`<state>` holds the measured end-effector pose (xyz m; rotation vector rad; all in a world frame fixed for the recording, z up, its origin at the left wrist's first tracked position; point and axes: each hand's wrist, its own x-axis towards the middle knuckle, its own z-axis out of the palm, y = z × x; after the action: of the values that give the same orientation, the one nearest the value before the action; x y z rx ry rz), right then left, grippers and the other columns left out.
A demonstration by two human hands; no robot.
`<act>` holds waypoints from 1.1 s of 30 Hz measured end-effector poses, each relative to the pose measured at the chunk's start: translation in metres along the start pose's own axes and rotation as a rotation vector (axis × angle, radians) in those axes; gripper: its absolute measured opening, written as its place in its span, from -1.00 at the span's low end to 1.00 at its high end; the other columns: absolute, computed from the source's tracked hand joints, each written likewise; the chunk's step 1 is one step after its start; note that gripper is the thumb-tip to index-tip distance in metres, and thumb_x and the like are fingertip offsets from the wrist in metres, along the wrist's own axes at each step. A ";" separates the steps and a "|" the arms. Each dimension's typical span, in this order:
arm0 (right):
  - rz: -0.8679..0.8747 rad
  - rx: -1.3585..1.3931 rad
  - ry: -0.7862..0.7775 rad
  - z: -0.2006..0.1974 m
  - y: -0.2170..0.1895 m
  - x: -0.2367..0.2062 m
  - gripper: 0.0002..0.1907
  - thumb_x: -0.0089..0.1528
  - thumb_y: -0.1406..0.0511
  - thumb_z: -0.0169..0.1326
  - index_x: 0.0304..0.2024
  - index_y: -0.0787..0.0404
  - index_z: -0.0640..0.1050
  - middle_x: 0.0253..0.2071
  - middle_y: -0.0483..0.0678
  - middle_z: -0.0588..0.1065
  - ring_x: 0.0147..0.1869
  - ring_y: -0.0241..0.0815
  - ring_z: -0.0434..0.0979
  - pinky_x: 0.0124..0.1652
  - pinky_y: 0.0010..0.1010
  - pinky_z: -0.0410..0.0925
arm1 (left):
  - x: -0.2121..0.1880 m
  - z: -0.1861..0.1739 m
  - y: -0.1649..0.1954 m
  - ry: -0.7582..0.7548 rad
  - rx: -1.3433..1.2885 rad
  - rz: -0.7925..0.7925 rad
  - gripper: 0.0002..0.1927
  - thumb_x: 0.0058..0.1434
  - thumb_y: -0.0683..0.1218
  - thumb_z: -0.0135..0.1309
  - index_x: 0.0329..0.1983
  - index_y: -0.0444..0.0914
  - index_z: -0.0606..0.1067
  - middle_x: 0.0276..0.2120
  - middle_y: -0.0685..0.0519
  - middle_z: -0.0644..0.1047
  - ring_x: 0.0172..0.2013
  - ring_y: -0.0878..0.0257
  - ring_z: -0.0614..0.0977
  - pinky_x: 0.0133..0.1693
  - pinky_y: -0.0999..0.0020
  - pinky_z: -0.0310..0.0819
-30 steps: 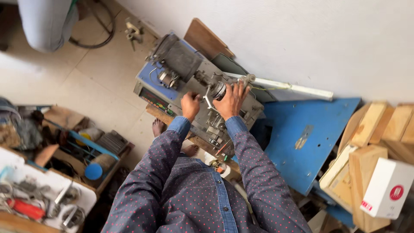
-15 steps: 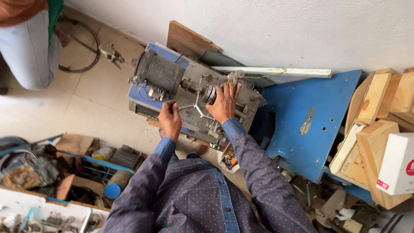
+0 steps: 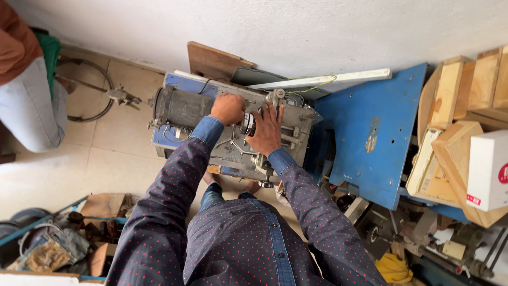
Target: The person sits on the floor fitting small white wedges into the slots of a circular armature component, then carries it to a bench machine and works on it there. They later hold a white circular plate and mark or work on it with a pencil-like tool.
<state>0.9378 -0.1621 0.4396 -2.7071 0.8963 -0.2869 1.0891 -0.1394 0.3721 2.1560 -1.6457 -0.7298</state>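
Machine [image 3: 233, 132]: grey metal, on blue base, against wall.
Left hand [image 3: 227, 108]: fist on top.
Right hand [image 3: 266, 131]: fingers spread over chuck [image 3: 247, 124].
Beside: blue panel [image 3: 370, 132], wooden boxes [image 3: 455, 106].

Left hand [image 3: 227, 108] hides chuck grip (fingers curled under); bystander [image 3: 24, 79] cropped.

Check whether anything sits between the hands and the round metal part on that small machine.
Nothing visible does. The left hand rests closed on the machine beside the motor, and the right hand lies flat against the round metal part, fingers spread. Both are already in contact; what is under the palms is hidden.
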 end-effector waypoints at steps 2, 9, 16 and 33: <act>0.001 0.001 0.002 -0.003 0.000 0.001 -0.31 -0.14 0.17 0.33 0.05 0.23 0.54 0.15 0.27 0.38 0.54 0.23 0.08 0.48 0.28 -0.34 | 0.003 -0.002 0.000 -0.071 -0.049 -0.048 -0.84 0.03 0.00 0.22 -0.36 -0.13 0.68 -0.32 -0.18 0.66 -0.20 -0.10 0.69 -0.09 0.05 0.56; 0.038 0.004 -0.057 -0.009 -0.003 0.006 -0.30 -0.15 0.16 0.33 0.04 0.23 0.55 0.15 0.27 0.38 0.55 0.20 0.04 0.48 0.28 -0.39 | 0.008 -0.018 0.003 -0.208 -0.195 -0.140 -0.79 -0.04 -0.03 0.27 -0.31 -0.13 0.69 -0.28 -0.13 0.67 -0.17 -0.05 0.70 -0.07 0.11 0.57; 0.041 0.005 -0.054 -0.009 -0.005 0.006 -0.33 -0.12 0.15 0.32 0.04 0.22 0.56 0.14 0.28 0.38 0.56 0.20 0.04 0.47 0.28 -0.39 | 0.013 -0.014 0.002 -0.252 -0.102 -0.162 -0.72 0.00 0.01 0.25 -0.23 -0.17 0.70 -0.20 -0.21 0.65 -0.10 -0.12 0.67 -0.01 0.07 0.53; 0.046 -0.011 -0.061 -0.007 -0.003 0.006 -0.33 -0.12 0.16 0.31 0.04 0.23 0.56 0.17 0.26 0.39 0.57 0.18 0.05 0.49 0.25 -0.40 | 0.009 -0.008 0.004 -0.306 -0.127 -0.179 -0.67 0.13 0.09 0.15 -0.17 -0.19 0.68 -0.06 -0.27 0.62 0.07 -0.25 0.58 0.19 -0.36 0.19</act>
<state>0.9425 -0.1648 0.4475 -2.6855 0.9431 -0.1891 1.0923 -0.1495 0.3793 2.2049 -1.5053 -1.2360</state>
